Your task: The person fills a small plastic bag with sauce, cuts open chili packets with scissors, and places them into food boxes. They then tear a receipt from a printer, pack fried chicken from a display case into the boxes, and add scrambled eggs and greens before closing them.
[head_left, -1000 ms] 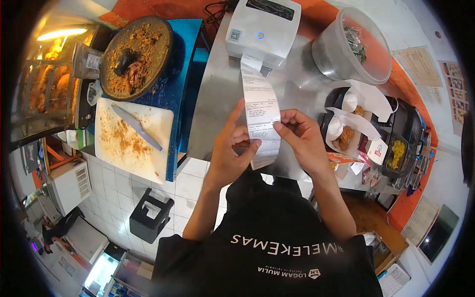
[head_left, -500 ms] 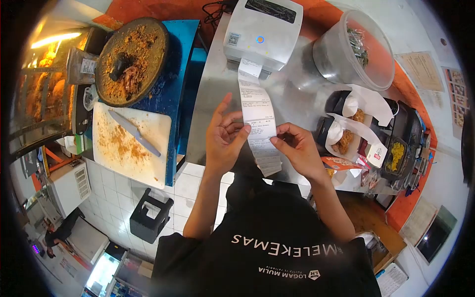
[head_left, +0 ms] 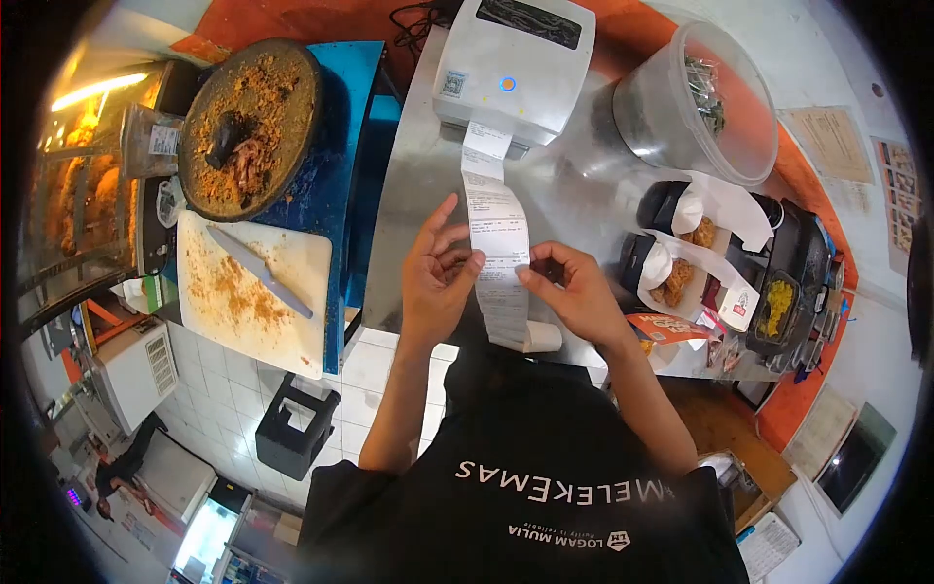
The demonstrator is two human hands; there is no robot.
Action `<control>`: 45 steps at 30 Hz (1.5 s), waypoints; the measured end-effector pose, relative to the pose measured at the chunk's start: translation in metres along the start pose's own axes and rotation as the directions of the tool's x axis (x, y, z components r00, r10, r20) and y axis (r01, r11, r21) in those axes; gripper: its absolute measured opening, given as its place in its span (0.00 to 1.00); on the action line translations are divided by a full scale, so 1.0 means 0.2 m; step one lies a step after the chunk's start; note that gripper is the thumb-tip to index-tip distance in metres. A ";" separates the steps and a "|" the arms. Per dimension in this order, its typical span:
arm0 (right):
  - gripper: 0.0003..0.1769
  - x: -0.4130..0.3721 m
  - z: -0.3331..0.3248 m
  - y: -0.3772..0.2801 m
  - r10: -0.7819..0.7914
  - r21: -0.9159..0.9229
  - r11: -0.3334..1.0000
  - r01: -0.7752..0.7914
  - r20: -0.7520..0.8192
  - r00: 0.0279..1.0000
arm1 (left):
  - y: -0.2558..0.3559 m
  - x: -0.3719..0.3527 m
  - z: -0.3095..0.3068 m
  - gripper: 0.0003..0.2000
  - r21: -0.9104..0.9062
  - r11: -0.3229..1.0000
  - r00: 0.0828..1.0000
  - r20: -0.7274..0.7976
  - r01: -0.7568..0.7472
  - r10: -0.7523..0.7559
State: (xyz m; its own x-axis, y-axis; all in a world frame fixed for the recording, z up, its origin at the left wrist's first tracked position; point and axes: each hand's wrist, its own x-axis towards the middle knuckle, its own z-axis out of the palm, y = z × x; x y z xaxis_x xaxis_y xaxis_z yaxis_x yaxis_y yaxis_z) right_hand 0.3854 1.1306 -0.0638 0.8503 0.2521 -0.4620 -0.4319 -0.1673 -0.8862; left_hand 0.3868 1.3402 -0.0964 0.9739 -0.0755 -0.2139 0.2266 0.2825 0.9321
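Here, both hands pinch the same paper. The left hand (head_left: 438,277) has its thumb and fingers closed on the left edge of the receipt strip (head_left: 496,229). The right hand (head_left: 574,292) nips the right edge between thumb and forefinger, straight across from it.

The strip is unbroken. Its top end sits in the slot of the white printer (head_left: 511,63), and from there it runs toward the person over the steel counter (head_left: 413,195) and through the two grips. Its loose tail curls into a small roll just past the hands, about at the counter's near edge.

Between the printer and the hands the steel lies bare on both sides of the strip — the widest free patch is to the printer's left, up to the counter's left edge.

Beyond that edge, left of the printer, a round stone mortar (head_left: 251,112) caked with crumbs sits on a blue top. Nearer the person is a white cutting board (head_left: 253,292) with a knife (head_left: 258,273) lying slantwise on it.

Right of the printer a clear plastic tub (head_left: 696,97) stands close. On that same side and nearer the person, open food boxes (head_left: 671,268) lined with paper crowd the counter's right edge. That leaves the right hand less room than the left.

A black stool (head_left: 297,428) stands on the tiled floor, off to the printer's left and well nearer the person.
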 end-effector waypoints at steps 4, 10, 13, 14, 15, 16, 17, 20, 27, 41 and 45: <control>0.09 0.07 0.01 -0.02 -0.018 0.111 0.994 0.022 -0.043 0.999 | -0.01 0.01 -0.01 0.36 0.004 1.000 1.000 0.008 0.022 -0.022; 0.07 0.12 0.01 0.00 -0.015 0.113 0.993 0.019 -0.033 0.999 | 0.00 0.02 -0.03 0.37 0.057 0.997 0.999 0.003 0.046 -0.046; 0.07 0.13 0.01 0.03 0.001 0.105 0.994 0.000 -0.006 1.000 | -0.02 0.08 -0.03 0.36 -0.050 0.998 1.000 -0.019 0.024 -0.025; 0.06 0.13 0.01 0.04 0.004 0.094 0.996 -0.004 0.006 1.000 | -0.03 0.09 -0.03 0.36 -0.055 0.998 0.999 -0.033 0.018 -0.020; 0.06 0.14 0.01 0.05 0.006 0.082 0.997 -0.008 0.017 1.000 | -0.04 0.11 -0.03 0.36 -0.060 0.998 0.999 -0.046 0.012 -0.014; 0.07 0.14 0.01 0.05 0.009 0.087 0.996 -0.012 0.029 1.000 | -0.04 0.12 -0.03 0.36 -0.064 0.998 0.998 -0.060 0.006 -0.010; 0.07 0.15 0.00 0.05 0.012 0.091 0.996 -0.015 0.041 0.999 | -0.04 0.13 -0.03 0.36 -0.048 0.999 0.998 -0.054 0.016 -0.019; 0.07 0.17 0.00 0.04 0.022 0.111 0.993 -0.027 0.045 0.999 | -0.03 0.14 -0.03 0.35 -0.022 0.999 0.998 -0.044 0.045 -0.046; 0.08 0.23 0.00 0.03 0.046 0.165 0.985 -0.051 0.031 0.998 | -0.03 0.15 -0.04 0.35 -0.024 0.998 0.997 -0.048 0.063 -0.064; 0.09 0.31 -0.02 0.02 0.054 0.218 0.974 -0.057 0.018 0.998 | 0.04 0.19 -0.01 0.23 0.304 0.952 0.997 -0.077 0.023 0.001; 0.09 0.31 -0.02 0.04 0.093 0.197 0.977 -0.084 -0.041 0.995 | 0.11 0.19 0.02 0.14 0.701 0.662 0.948 0.062 -0.264 0.313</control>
State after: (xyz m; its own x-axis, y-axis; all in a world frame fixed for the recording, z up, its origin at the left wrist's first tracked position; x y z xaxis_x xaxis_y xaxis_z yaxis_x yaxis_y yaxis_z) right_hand 0.4351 1.1415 -0.0988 0.8177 0.1964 -0.5411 -0.5525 0.0036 -0.8335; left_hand 0.4285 1.3389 -0.0825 0.9934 -0.0422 0.1068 -0.1141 -0.4638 0.8785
